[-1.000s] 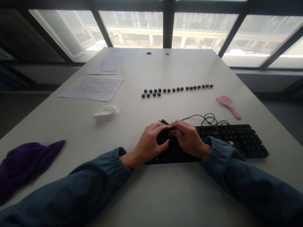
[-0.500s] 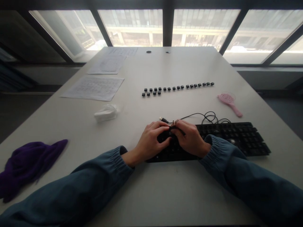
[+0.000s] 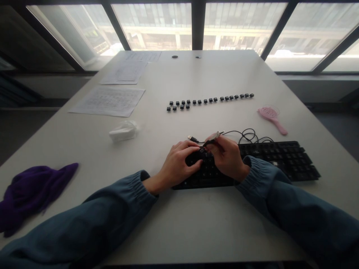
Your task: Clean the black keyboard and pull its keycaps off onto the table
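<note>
A black keyboard [image 3: 280, 157] lies across the near part of the table, its left end beneath both hands. My left hand [image 3: 178, 160] rests on that left end with thumb and forefinger apart, holding nothing that I can see. Pinched in my right hand [image 3: 228, 155] is a slim tool [image 3: 215, 137] with a dark lower part and a shiny metal upper end. Its lower end points down at the keys beside my left fingertips; whether it touches them I cannot tell. Black keycaps [image 3: 205, 101] stand in two rows beyond the keyboard, the front row shorter.
A USB plug [image 3: 193, 139] and its coiled cable [image 3: 248, 135] lie just behind the keyboard. At the right is a pink hairbrush [image 3: 272, 116]. A white plastic packet [image 3: 123, 131], printed sheets [image 3: 109, 101] and a purple cloth [image 3: 39, 190] lie to the left.
The tool in my right hand has tipped, so its metal end now shows above the fingers. My left hand has stayed at the same keys. The view has tilted slightly down.
</note>
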### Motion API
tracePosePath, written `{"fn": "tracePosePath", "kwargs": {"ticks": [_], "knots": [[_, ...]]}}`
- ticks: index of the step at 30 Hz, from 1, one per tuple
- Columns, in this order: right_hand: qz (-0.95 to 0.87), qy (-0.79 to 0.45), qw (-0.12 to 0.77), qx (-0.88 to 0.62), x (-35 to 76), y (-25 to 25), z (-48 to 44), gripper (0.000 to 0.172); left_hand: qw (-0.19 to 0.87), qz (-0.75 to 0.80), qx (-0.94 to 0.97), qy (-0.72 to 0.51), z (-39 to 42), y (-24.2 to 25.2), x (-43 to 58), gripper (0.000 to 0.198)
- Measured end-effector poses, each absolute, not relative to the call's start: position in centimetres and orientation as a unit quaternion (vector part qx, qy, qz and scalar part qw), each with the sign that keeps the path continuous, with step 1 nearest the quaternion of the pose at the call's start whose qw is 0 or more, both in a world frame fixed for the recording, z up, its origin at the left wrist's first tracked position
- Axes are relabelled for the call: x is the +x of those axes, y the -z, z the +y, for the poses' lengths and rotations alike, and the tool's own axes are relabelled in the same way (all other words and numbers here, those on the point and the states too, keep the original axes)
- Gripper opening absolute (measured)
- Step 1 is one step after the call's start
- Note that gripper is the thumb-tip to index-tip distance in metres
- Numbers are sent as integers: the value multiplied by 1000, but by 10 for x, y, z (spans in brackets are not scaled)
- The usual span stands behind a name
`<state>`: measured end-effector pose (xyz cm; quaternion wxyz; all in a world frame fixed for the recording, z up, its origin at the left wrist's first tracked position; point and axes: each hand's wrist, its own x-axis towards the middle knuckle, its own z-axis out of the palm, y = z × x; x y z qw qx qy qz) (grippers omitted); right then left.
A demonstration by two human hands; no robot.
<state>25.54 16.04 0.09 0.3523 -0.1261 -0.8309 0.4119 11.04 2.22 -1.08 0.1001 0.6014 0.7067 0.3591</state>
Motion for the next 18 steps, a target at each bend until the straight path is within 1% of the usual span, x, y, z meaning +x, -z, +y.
{"fn": "tracePosePath", "kwargs": {"ticks": [4,10,18], "knots": [[-843,-398,351,-88,255,0,161,12,101,696,597,-387,22,11,108,36],[-846,-382,367,-58,254,2,161,8,70,673,597,-431,23,12,105,18],[-853,-371,368,-25,253,-1,159,8,49,670,597,-439,26,11,104,22]]}}
